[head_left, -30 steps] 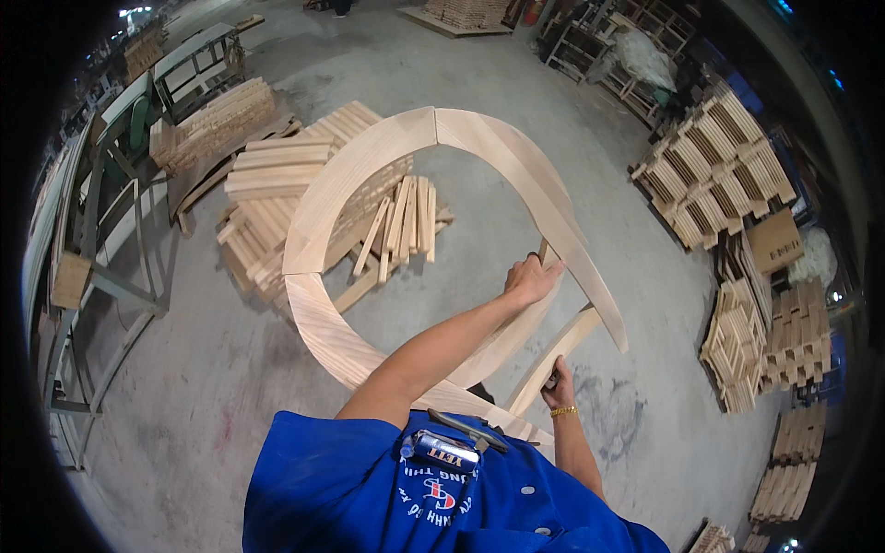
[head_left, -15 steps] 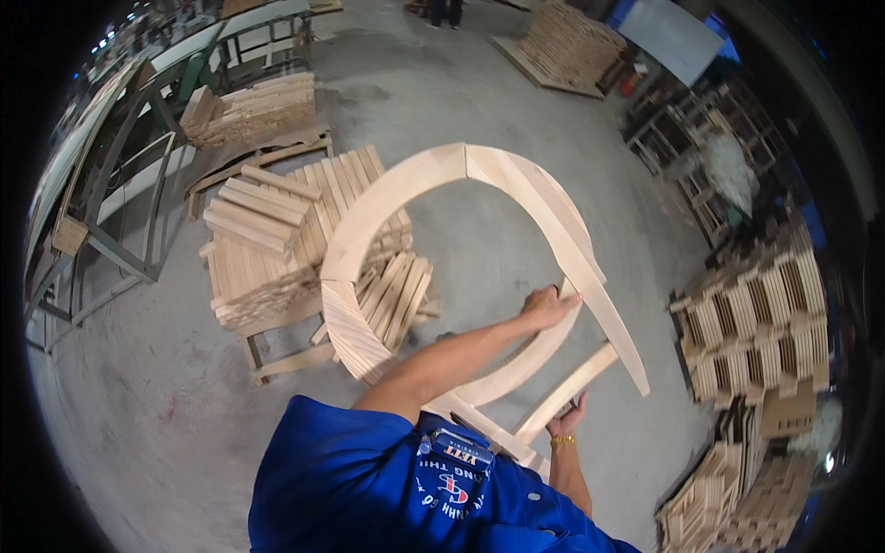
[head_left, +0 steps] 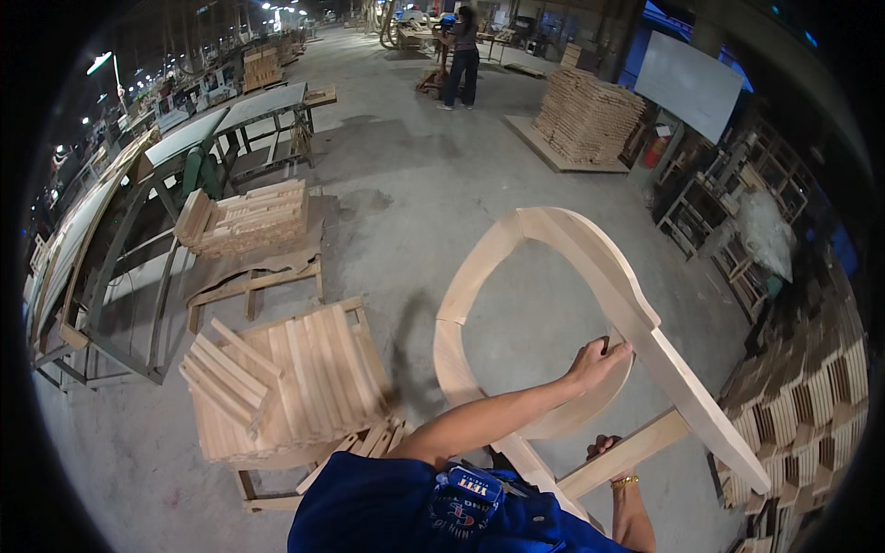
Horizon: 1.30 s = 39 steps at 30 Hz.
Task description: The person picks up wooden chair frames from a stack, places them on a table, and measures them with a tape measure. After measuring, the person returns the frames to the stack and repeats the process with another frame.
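The person's bare left forearm (head_left: 502, 415) slants rightward to a clenched left hand (head_left: 596, 363); the gold-braceleted right hand (head_left: 604, 447) curls lower.

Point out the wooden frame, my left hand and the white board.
Wooden frame (head_left: 666, 359): head view, on the upper part of its long straight side.
Left hand (head_left: 595, 365): head view, on the back of the hand.
White board (head_left: 688, 88): head view, on the middle of its flat face.

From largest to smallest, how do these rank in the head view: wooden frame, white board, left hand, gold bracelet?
1. wooden frame
2. white board
3. left hand
4. gold bracelet
Apparent sizes only: the white board stands farther away.
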Available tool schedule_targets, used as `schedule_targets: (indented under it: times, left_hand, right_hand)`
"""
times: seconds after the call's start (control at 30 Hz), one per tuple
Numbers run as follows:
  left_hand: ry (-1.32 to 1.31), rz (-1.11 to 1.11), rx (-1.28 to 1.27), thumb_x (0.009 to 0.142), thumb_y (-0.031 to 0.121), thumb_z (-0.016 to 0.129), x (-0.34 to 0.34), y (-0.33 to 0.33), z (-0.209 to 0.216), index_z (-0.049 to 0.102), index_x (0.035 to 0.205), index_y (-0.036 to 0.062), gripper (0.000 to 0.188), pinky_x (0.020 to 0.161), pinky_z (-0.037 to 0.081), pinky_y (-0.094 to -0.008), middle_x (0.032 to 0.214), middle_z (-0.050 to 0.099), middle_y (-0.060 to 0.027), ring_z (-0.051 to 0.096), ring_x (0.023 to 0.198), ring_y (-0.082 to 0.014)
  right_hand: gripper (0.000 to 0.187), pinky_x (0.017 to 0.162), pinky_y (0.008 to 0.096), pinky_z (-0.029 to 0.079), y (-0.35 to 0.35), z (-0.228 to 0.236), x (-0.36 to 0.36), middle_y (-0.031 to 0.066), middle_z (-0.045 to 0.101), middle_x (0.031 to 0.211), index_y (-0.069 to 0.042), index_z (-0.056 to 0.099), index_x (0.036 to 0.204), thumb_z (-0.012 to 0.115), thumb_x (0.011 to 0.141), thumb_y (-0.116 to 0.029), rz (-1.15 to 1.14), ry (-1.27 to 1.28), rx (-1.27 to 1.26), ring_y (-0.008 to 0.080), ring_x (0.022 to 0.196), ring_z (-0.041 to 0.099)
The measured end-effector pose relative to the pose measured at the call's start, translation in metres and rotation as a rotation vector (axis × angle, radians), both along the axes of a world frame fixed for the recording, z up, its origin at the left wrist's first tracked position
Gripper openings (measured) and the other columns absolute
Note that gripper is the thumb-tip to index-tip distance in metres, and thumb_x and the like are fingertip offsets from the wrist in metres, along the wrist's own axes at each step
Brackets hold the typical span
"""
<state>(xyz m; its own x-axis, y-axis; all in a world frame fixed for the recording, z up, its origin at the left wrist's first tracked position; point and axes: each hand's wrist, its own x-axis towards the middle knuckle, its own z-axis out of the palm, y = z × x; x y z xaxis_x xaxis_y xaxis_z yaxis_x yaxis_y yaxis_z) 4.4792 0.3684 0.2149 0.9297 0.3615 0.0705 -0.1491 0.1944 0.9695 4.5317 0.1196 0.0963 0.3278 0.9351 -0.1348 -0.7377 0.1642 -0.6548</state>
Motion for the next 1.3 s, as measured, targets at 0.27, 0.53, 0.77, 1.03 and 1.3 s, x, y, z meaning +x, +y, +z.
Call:
schedule_targets:
  times: [0.27,0.53,0.77,1.03,1.3]
  left_hand:
    - [-0.077,0.243,-0.530,0.089,0.050,0.050,0.188,0.261,-0.062,0.048,0.120,-0.0005,0.059,0.088,0.041,-0.0279,0.110,0.055,-0.0032,0.050,0.101,-0.0120]
    - [-0.162,0.474,-0.885,0.088,0.057,0.045,0.247,0.516,-0.123,0.050,0.121,-0.0007,0.066,0.085,0.043,-0.0299,0.115,0.056,-0.0077,0.053,0.101,-0.0157]
    - [0.035,0.867,-0.643,0.090,0.049,0.045,0.242,0.789,-0.123,0.040,0.129,-0.0020,0.065,0.101,0.033,-0.0374,0.126,0.047,-0.0164,0.043,0.119,-0.0277]
    - [-0.568,0.626,0.587,0.091,0.040,0.048,0.233,1.052,0.184,0.051,0.123,0.0000,0.051,0.095,0.038,-0.0322,0.123,0.052,-0.0162,0.047,0.117,-0.0239]
    - [-0.308,0.428,0.856,0.081,0.051,0.059,0.169,1.240,0.282,0.063,0.095,-0.0004,0.054,0.084,0.043,-0.0371,0.085,0.061,-0.0211,0.056,0.090,-0.0277]
  right_hand:
    - [0.038,0.064,0.0368,0.042,0.298,0.040,0.205,0.0070,0.054,0.076,-0.005,0.062,0.077,0.048,0.085,-0.040,0.308,-0.433,0.163,0.0218,0.070,0.047]
    - [0.088,0.092,0.0456,0.042,0.596,0.049,0.323,0.0150,0.056,0.111,0.002,0.045,0.122,0.055,0.072,-0.069,0.660,-0.320,-0.106,0.0308,0.101,0.056]
    - [0.059,0.083,0.0425,0.051,0.882,0.073,0.335,0.0158,0.061,0.103,0.001,0.046,0.121,0.061,0.082,-0.042,0.682,-0.490,-0.067,0.0296,0.093,0.062]
    - [0.043,0.079,0.0391,0.053,1.183,0.059,0.357,0.0149,0.062,0.095,0.006,0.052,0.109,0.061,0.082,-0.026,0.609,-0.568,0.005,0.0233,0.082,0.063]
    - [0.021,0.066,0.0297,0.050,1.518,0.118,0.322,0.0083,0.063,0.082,0.000,0.060,0.091,0.058,0.076,-0.013,0.645,-1.000,0.043,0.0165,0.070,0.061]
